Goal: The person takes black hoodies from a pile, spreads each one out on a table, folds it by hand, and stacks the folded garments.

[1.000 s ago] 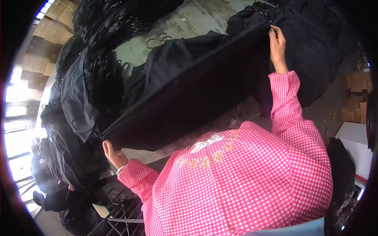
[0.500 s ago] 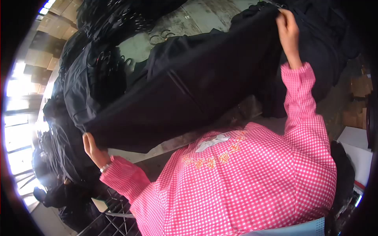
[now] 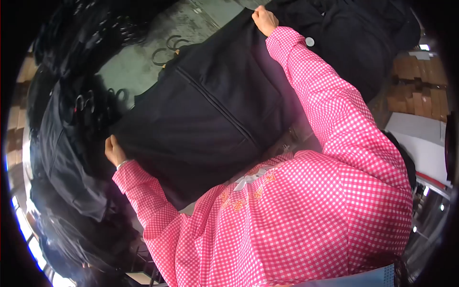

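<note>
A black jacket (image 3: 191, 129) is stretched between my two hands above the table, with a long zip-like line running down its middle. My left hand (image 3: 114, 151) is closed on one edge of it at the left. At the far edge, my right hand (image 3: 265, 21) grips a corner with the fingers folded over the cloth. The cloth's near side hangs close to my pink checked smock (image 3: 306, 210). Beyond the jacket, hooks of black hangers (image 3: 165, 53) stick out. Dark garments (image 3: 354, 43) with a round white spot lie beside my right sleeve.
A heap of black clothes (image 3: 71, 158) with hanger hooks lies along the left. The worn, pale green tabletop (image 3: 138, 67) shows behind the jacket. Cardboard boxes (image 3: 420, 86) and a white box (image 3: 418, 138) stand at the right.
My right hand has moved left in view, still holding the cloth. The jacket has turned flatter, showing more of its face and middle line. The camera view has also shifted.
</note>
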